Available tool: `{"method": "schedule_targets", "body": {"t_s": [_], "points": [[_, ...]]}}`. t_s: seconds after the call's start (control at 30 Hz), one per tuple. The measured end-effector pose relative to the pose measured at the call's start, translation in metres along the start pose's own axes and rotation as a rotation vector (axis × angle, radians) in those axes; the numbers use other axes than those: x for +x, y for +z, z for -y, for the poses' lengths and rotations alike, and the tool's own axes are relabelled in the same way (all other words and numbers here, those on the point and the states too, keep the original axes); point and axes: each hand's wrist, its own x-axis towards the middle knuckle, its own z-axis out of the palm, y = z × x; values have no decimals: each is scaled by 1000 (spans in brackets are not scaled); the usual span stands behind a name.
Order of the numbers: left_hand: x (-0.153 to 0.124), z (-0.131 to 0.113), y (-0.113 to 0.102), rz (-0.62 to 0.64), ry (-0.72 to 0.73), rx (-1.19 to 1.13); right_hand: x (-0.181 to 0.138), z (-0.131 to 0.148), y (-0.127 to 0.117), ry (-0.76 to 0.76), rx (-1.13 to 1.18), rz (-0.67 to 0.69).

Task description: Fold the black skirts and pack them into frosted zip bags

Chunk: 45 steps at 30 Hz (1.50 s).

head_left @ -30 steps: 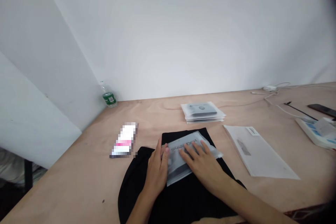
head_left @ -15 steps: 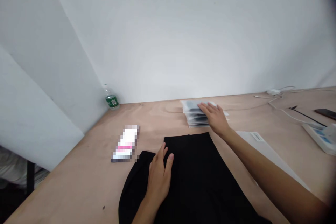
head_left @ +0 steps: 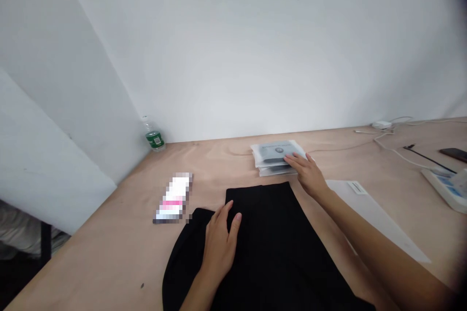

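A black garment (head_left: 270, 248) lies spread on the wooden table (head_left: 109, 262) in front of me. My left hand (head_left: 221, 240) rests flat on its left part, fingers stretched out. My right hand (head_left: 310, 175) reaches past the garment's far edge, fingers extended, its fingertips touching the near right edge of a stack of clear plastic packets (head_left: 274, 156) with dark contents. Nothing is held in either hand.
A flat white plastic bag (head_left: 375, 214) lies right of the garment, partly under my right forearm. A blurred white-and-pink item (head_left: 172, 198) lies to the left, a green-labelled bottle (head_left: 153, 134) in the corner. Cables (head_left: 386, 143), a phone (head_left: 454, 154) and a white device (head_left: 447, 184) sit far right.
A second ago both hands pressed a packet on the garment. My right hand carried it to the stack, and has since drawn back slightly to the stack's near edge.
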Motion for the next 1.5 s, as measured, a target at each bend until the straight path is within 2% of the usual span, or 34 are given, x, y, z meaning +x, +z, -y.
{"method": "schedule_targets", "body": {"t_s": [0.2,0.33,0.53,0.67,0.83,0.93,1.03,1.1,1.27,1.37,1.5], "points": [[6,-4,-7,-2,-28,-1,-21,27,-13,79,96,-40],[34,0,-15,5,-52,24,-36,44,-10,199,192,27],[91,18,-13,84,-165,39,-39,34,11,365,383,90],[102,22,-8,148,-214,-22,-36,28,19,444,547,111],[94,11,-13,148,-217,-165,-34,30,14,537,758,101],[80,2,-25,154,-152,-252,-38,30,-1,552,891,125],[55,-2,-38,187,-55,-318,-52,29,-17,501,991,157],[37,0,-44,214,35,-266,-64,28,-25,445,1013,177],[11,10,-46,238,264,87,-86,31,-31,326,941,188],[9,15,-46,241,333,195,-91,35,-34,296,884,172],[10,18,-48,233,345,260,-95,38,-36,267,822,143]]}}
